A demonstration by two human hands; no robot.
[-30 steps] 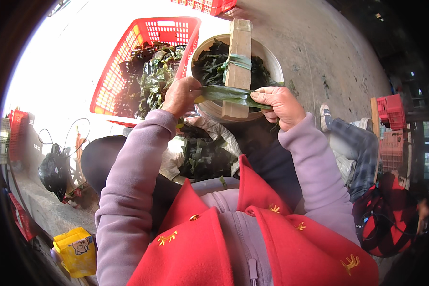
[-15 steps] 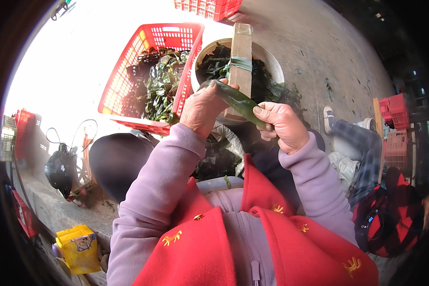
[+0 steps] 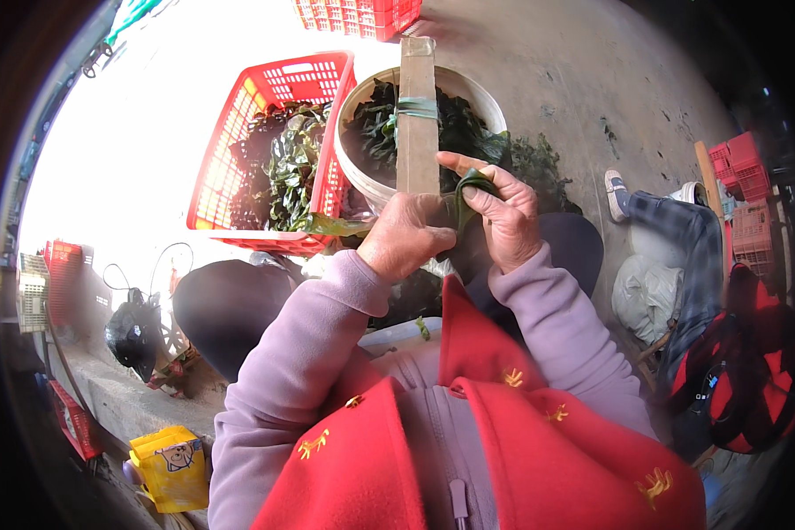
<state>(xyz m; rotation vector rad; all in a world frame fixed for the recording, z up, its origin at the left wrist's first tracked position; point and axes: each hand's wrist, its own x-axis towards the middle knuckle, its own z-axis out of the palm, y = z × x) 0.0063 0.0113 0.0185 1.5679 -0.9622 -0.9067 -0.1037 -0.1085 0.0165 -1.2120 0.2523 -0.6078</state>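
A dark green strip of kelp point(image 3: 473, 183) is stretched between my two hands above my lap. My left hand point(image 3: 405, 235) is closed on it, and a paler end of the strip sticks out leftward over the near rim of the red basket. The other end bends into a fold at my right hand point(image 3: 507, 216), pinched by the thumb and fingers, with the index finger pointing left. Just beyond my hands a wooden board point(image 3: 417, 141) with green twine tied round it lies across a white bucket point(image 3: 362, 173) of dark kelp.
Left of the bucket stands a red plastic basket point(image 3: 205, 199) of kelp pieces. More kelp point(image 3: 539, 168) lies on the floor to its right. Another person's leg point(image 3: 671, 225) is at the right, near a white sack point(image 3: 645, 296). A yellow bag point(image 3: 172, 468) sits at lower left.
The kelp strip was held out between both hands; now it is folded over at my right hand, with one end trailing left. My hands have come closer together and the view has shifted slightly.
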